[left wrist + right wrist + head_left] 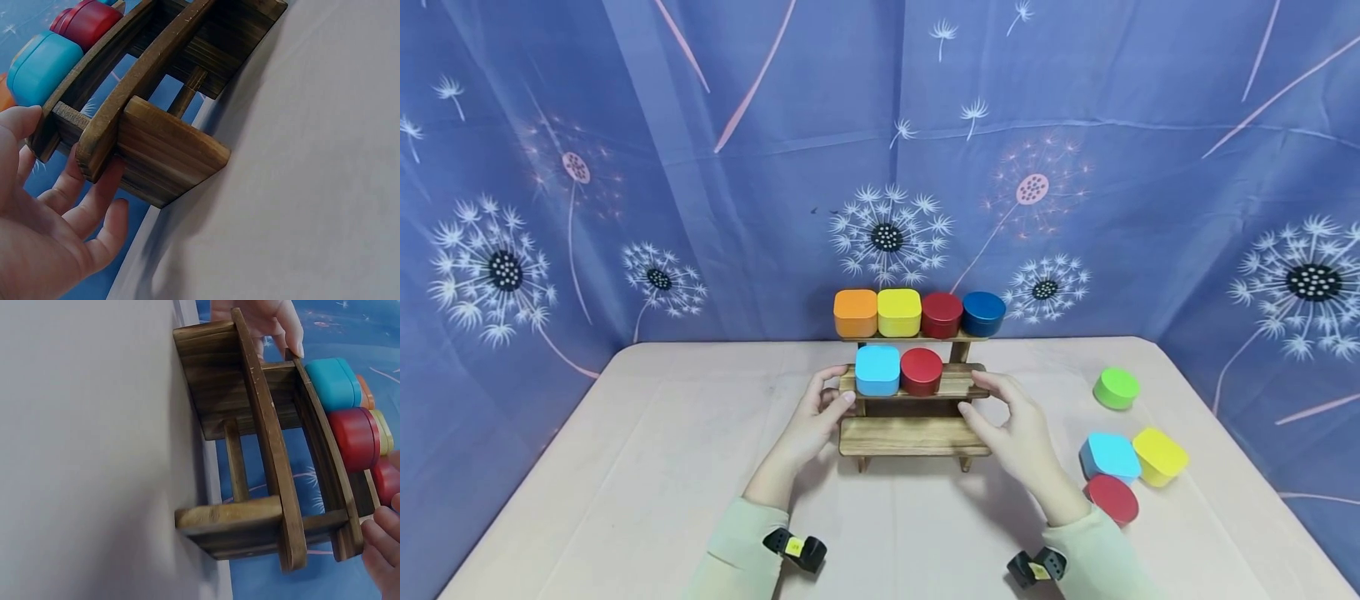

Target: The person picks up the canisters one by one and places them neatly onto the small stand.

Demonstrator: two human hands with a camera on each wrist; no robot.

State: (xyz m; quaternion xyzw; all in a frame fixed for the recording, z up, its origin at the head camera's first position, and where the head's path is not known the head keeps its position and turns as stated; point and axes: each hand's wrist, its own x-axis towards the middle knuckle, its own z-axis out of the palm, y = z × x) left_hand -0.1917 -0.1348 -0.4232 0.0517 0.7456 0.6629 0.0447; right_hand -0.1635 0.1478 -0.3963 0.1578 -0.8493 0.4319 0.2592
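Observation:
A three-tier wooden stand stands on the table between both hands. My left hand grips its left end, with the thumb at the middle shelf's end and the fingers bent around the shelf ends. At the right end of the middle shelf is my right hand, thumb and fingers spread apart. In the right wrist view its fingers are right beside that end. On the middle shelf sit a light blue box and a red round box; the bottom shelf is bare.
Orange, yellow, dark red and dark blue boxes line the top shelf. Right of the stand lie green, light blue, yellow and red boxes. A blue dandelion curtain hangs behind.

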